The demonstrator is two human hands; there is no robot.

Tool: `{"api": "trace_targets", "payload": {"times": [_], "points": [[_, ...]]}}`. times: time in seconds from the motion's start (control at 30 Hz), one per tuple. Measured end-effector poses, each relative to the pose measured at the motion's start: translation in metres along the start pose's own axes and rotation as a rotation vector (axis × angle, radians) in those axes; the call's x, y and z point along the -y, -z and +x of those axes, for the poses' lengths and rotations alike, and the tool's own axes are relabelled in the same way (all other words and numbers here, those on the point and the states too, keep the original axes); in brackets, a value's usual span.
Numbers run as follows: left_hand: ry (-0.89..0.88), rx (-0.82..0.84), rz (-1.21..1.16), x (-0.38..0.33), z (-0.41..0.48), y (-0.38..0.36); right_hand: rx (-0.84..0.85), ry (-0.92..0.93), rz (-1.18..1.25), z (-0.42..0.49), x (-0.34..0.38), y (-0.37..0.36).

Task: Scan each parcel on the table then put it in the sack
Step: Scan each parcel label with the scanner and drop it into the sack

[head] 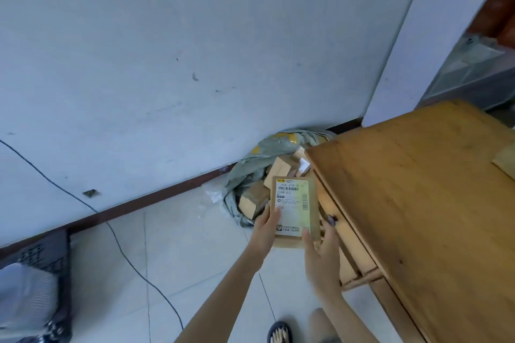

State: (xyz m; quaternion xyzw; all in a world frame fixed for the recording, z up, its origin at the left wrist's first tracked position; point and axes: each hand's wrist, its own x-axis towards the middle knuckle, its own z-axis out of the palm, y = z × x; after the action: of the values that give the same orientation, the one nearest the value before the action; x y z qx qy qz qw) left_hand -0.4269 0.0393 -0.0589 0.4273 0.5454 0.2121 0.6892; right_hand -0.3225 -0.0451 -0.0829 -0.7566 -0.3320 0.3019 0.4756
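To the right, a wooden table (418, 203), mostly bare on top, with what looks like a corner of another parcel (505, 160) at the far right edge. On the tiled floor by its near corner, against the wall, a grey sack (245, 172) slumped open, with several cardboard boxes (281, 168) inside. Over the sack mouth, just beside the table's edge, a flat brown parcel (295, 209), label up, held in both hands: left hand (266, 227) gripping the left edge with thumb on the label, right hand (320, 250) pinching the near right corner, somewhat blurred. Probably about to go in. Risk of catching the table corner, or of landing on the sagging rim and sliding out onto the tiles. Also a black cable (133, 264) trailing across the floor, not far from the sandalled foot (279, 333): easy to trip on.
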Motion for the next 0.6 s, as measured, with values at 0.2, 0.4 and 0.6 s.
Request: {"api": "trace_targets", "payload": {"times": [0.2,0.4,0.6], "points": [[0.103,-0.109,-0.018,0.007,0.046,0.046,0.133,-0.051,-0.078,0.046,0.006,-0.059],[0.132,-0.144,-0.010,-0.044,0.140,0.058,0.198,-0.112,-0.075,0.147,0.021,-0.097],[0.125,-0.090,-0.103,-0.154,0.240,0.051,0.187,-0.119,-0.014,0.273,0.065,-0.111]]}}
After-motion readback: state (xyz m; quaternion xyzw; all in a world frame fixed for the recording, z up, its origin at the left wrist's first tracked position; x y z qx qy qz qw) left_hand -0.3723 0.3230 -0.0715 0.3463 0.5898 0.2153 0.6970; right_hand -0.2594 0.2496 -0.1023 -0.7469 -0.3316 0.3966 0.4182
